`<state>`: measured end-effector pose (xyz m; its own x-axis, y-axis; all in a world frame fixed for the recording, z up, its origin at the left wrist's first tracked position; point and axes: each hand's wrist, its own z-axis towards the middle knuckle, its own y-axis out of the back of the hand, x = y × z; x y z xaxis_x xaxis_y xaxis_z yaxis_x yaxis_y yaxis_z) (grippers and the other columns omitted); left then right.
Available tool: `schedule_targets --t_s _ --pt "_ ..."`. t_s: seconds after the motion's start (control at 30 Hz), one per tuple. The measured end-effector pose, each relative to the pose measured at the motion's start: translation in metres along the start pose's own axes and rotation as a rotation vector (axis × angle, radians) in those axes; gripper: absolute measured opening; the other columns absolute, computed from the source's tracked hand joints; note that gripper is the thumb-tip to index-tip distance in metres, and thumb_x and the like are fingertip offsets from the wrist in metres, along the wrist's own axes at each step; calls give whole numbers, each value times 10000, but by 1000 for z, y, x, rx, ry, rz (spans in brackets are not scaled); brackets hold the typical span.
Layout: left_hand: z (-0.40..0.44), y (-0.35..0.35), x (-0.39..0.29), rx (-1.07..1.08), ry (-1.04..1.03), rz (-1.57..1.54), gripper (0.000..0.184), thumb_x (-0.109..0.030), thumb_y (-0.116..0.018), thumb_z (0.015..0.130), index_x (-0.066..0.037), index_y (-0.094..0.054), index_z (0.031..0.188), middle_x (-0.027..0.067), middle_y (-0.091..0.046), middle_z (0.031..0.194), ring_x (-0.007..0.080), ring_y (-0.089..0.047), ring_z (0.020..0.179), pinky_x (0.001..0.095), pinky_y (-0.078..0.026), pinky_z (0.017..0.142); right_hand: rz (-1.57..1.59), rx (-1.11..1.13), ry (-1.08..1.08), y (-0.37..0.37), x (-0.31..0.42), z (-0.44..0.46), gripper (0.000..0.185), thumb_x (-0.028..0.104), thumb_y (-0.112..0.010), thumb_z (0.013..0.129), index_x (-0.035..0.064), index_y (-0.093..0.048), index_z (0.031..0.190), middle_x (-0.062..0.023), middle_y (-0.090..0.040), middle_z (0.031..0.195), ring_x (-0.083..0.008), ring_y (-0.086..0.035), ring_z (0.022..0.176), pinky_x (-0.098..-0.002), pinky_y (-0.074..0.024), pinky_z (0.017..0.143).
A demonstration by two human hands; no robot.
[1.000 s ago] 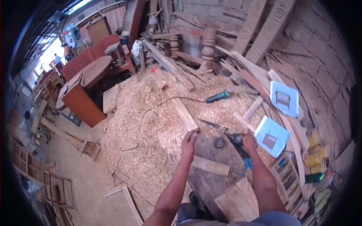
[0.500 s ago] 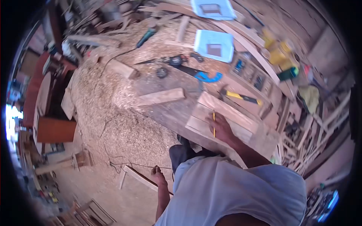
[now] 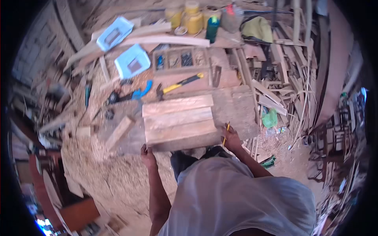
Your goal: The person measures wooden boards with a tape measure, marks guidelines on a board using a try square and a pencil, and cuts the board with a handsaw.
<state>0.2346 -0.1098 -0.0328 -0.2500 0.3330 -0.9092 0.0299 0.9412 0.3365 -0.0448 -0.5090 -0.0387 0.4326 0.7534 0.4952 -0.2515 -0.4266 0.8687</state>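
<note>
Several wooden boards (image 3: pixel 179 118) lie side by side on the low work table (image 3: pixel 236 108) in front of me. At the near left corner of these boards is my left hand (image 3: pixel 149 156), its fingers bent and close together at the edge. Whether they grip the board or the table edge is hard to tell. By the near right corner, my right hand (image 3: pixel 232 140) is closed around a yellow pencil (image 3: pixel 226 134), held upright. Beyond the boards lies a hammer (image 3: pixel 181 83) with a yellow and black handle. A handsaw with a blue handle (image 3: pixel 143 90) lies to its left.
A short wood block (image 3: pixel 120 133) lies left of the boards. A compartmented wooden box (image 3: pixel 180 71) holds small hardware. Light blue plastic pieces (image 3: pixel 132 61), yellow containers (image 3: pixel 193 21) and a green bottle (image 3: pixel 212 29) stand farther back. Wood offcuts (image 3: pixel 281 78) are piled right; shavings (image 3: pixel 98 173) cover the floor.
My view has turned to the right. My left hand has come up from beside my body to the boards' near left corner. My right hand, still with the pencil, has moved to their right end.
</note>
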Motion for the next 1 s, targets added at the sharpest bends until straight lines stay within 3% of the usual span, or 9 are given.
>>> schedule_targets --t_s 0.1,0.17,0.3,0.47,0.53,0.63,0.87,0.97,1.0 --pt "62 -26 27 36 -127 -37 731 -268 -774 1086 115 -490 1640 272 -672 1488 326 -682 1310 402 -511 1156 100 -75 -74 9 -7 -14 676 214 -779 953 95 -582 1589 -305 -609 1602 -500 -580 1480 -522 -499 1254" --pt "93 -28 40 9 -348 410 833 -319 -819 1058 137 -452 1651 282 -681 1465 327 -691 1291 413 -539 1115 105 -96 -115 7 -13 -18 683 162 -779 933 64 -591 1582 -331 -641 1539 -518 -642 1388 -550 -564 1154" --pt "85 -36 -12 264 -121 250 895 -403 -867 1003 64 -479 1660 233 -760 1370 328 -744 1206 441 -587 1063 178 -89 -225 12 2 -5 626 215 -776 979 83 -617 1570 -304 -708 1445 -497 -735 1245 -557 -613 1044" --pt "121 -27 19 246 -140 514 671 -277 -809 1010 -15 -622 1599 154 -826 1225 228 -760 1070 379 -588 1015 265 -285 -186 -44 22 40 563 152 -774 991 33 -649 1527 -279 -789 1215 -446 -787 1074 -515 -633 919" --pt "130 -19 29 364 -52 57 501 -141 -724 1021 -22 -728 1508 85 -818 1225 194 -751 1028 360 -613 920 322 -349 -247 -76 26 56 534 156 -794 990 25 -667 1492 -238 -794 1088 -388 -787 921 -489 -616 804" --pt "108 -7 -10 462 88 -89 557 -61 -676 972 -34 -725 1526 46 -810 1214 159 -724 1054 325 -582 973 208 -522 -206 -119 31 70 527 171 -813 992 31 -675 1481 -218 -795 1073 -365 -788 922 -488 -614 790" --pt "116 -3 -11 603 222 -191 585 -21 -684 951 -45 -726 1534 49 -806 1223 149 -709 1024 310 -573 935 393 -478 -413 -100 59 67 504 197 -795 1006 26 -718 1474 -250 -788 1347 -415 -759 1260 -468 -589 1068" --pt "131 1 0 579 330 -200 391 -57 -754 947 -35 -799 1335 3 -766 1015 145 -702 937 327 -577 858 361 -478 -505 -79 80 74 446 191 -687 998 48 -766 1413 -248 -808 1296 -410 -773 1242 -472 -597 1063" --pt "154 11 36 617 160 -70 318 -79 -763 950 -61 -797 1266 -9 -744 970 141 -689 897 330 -568 826 459 -513 -503 -86 79 75 446 188 -649 975 62 -789 1379 -247 -824 1232 -416 -800 1162 -485 -620 1005"
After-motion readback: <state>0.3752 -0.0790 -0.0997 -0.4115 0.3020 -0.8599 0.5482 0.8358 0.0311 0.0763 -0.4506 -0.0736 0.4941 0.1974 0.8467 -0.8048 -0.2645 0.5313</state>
